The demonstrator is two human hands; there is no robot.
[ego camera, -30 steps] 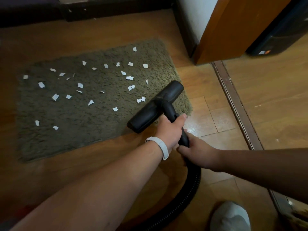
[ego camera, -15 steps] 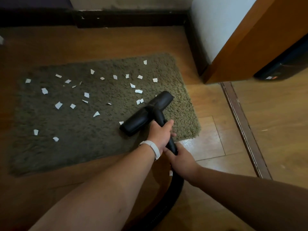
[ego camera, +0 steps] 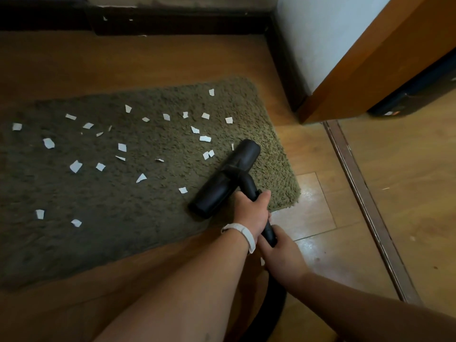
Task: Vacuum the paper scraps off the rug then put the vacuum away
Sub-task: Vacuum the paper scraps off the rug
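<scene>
Vacuuming step: judged an early pass, since most of the rug [ego camera: 123, 218] is littered and putting the vacuum away is far off.
Head view, left hand [ego camera: 251, 213]: fingers curled round the black wand [ego camera: 248, 184] just behind the nozzle; a white wristband [ego camera: 243, 232] is on the wrist.
Right hand [ego camera: 283, 254]: grips the wand lower down, off the rug's near right corner, where it seems to meet the hose [ego camera: 276, 292].
Floor nozzle [ego camera: 224, 178]: lies on the rug at its near right corner, set diagonally to the rug's edges.
Paper scraps [ego camera: 75, 166]: white bits scattered over the rug's middle, left and far parts; one lies just beside the nozzle's left end, and a pair lies close to its far end.
Stray scrap [ego camera: 262, 261]: looks to lie off the rug on the wooden floor [ego camera: 148, 58], between the two wrists.
Next move: probably a push of the nozzle leftward and away across the rug, kept flat on the pile; the long pile may hold scraps or drag.
Around: a dark skirting board [ego camera: 172, 21] beyond the rug's far edge, a wooden door [ego camera: 370, 58] and a threshold strip [ego camera: 365, 206] to the rug's right.
In the way: nothing on the rug but scraps; the door stands well right of the path.
</scene>
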